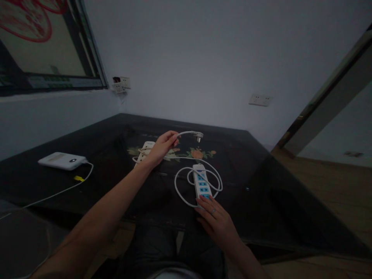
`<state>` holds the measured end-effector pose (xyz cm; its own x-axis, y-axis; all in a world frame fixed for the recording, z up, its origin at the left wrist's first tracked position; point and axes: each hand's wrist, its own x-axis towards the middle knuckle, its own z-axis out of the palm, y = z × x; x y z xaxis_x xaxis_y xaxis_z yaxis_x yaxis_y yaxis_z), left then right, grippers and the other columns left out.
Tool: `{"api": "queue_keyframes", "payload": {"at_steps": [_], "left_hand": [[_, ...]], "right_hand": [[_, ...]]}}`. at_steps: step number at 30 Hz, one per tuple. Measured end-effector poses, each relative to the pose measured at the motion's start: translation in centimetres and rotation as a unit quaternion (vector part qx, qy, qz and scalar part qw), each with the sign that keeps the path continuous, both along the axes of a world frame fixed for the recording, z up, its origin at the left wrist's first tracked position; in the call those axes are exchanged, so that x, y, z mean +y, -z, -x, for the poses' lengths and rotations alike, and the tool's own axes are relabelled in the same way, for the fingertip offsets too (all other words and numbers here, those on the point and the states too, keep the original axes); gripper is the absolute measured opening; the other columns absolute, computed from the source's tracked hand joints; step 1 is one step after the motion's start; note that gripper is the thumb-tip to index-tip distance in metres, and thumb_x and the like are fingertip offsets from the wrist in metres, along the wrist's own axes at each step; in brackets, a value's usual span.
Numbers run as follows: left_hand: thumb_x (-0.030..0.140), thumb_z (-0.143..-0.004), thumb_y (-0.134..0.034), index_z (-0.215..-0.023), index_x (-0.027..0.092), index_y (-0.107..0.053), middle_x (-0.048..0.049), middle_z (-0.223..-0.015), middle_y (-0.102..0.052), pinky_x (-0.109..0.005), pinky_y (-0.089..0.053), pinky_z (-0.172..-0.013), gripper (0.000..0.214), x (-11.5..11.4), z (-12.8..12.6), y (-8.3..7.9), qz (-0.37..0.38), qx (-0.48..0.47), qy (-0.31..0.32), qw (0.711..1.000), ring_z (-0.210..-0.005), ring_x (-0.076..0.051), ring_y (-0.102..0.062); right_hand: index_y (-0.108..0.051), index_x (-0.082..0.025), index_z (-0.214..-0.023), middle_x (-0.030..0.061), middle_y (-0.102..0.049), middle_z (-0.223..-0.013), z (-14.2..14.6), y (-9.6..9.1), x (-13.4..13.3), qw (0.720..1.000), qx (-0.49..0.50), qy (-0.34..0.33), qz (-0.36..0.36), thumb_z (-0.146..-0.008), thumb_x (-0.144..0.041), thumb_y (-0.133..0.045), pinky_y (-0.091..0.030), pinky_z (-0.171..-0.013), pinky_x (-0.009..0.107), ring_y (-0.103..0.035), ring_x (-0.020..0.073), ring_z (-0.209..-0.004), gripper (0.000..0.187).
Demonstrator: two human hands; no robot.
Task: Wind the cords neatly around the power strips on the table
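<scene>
My left hand [163, 148] is closed on a white power cord [186, 133], a little behind its plug [198, 136]. The plug hangs above the table with its metal pins pointing down. Under my right hand [216, 219] lies a white power strip [202, 183] with blue sockets; the fingers and thumb grip its near end. Loose loops of cord lie over and around this strip. A second white power strip [148, 145], partly hidden by my left forearm, rests on the table beyond my left wrist, with cord wound across it.
The black glossy table [162, 190] has a flower print [197, 154]. A white power bank [61, 161] with a cable and yellow tag [78, 178] lies at left. Wall sockets [260, 100] are behind, and a loose socket box [119, 87] hangs near the window.
</scene>
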<state>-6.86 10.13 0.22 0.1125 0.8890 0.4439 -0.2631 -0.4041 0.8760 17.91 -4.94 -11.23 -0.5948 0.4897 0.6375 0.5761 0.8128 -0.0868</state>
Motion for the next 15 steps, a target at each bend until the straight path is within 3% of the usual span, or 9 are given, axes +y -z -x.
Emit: {"api": "queue_keyframes", "payload": {"at_steps": [5,9,12,15], "left_hand": [[0.025,-0.078,-0.071,-0.081,0.011,-0.063,0.0034,-0.063,-0.05,-0.015,-0.03,-0.05,0.017,1.6,-2.5,-1.5,0.0,-0.078,0.057,0.995,-0.055,-0.005,-0.041],[0.03,-0.082,-0.067,-0.073,0.012,-0.058,0.0058,-0.059,-0.04,-0.017,-0.026,-0.046,0.022,2.0,-4.4,-2.9,0.008,-0.113,0.088,0.99,-0.048,-0.004,-0.032],[0.038,-0.087,-0.059,-0.063,0.015,-0.049,0.0065,-0.055,-0.031,-0.019,-0.025,-0.046,0.035,1.4,-5.7,-3.5,0.032,-0.139,0.131,0.981,-0.047,-0.006,-0.028],[0.037,-0.092,-0.05,-0.057,0.018,-0.04,0.0067,-0.053,-0.022,-0.023,-0.025,-0.047,0.041,0.4,-7.0,-3.8,0.06,-0.2,0.188,0.96,-0.046,-0.008,-0.024]], "right_hand": [[-0.068,-0.023,-0.102,0.009,-0.071,-0.102,-1.9,-3.0,3.2,0.983,0.151,0.065,0.082,-0.088,-0.021,-0.054,-0.055,-0.085,0.04,-0.066,0.0229,-0.098,0.02],[-0.069,-0.019,-0.095,0.0104,-0.071,-0.095,-2.7,-5.9,9.4,0.925,0.296,0.113,0.21,-0.086,-0.03,-0.054,-0.053,-0.08,0.039,-0.066,0.0235,-0.09,0.022],[-0.066,-0.015,-0.105,0.0128,-0.07,-0.103,-1.5,-7.1,14.4,0.919,0.306,0.111,0.224,-0.082,-0.032,-0.054,-0.053,-0.079,0.037,-0.065,0.0234,-0.095,0.03],[-0.062,-0.016,-0.114,0.0103,-0.069,-0.108,1.3,-7.4,17.8,0.927,0.272,0.066,0.248,-0.076,-0.029,-0.06,-0.05,-0.087,0.036,-0.063,0.0212,-0.1,0.041]]}}
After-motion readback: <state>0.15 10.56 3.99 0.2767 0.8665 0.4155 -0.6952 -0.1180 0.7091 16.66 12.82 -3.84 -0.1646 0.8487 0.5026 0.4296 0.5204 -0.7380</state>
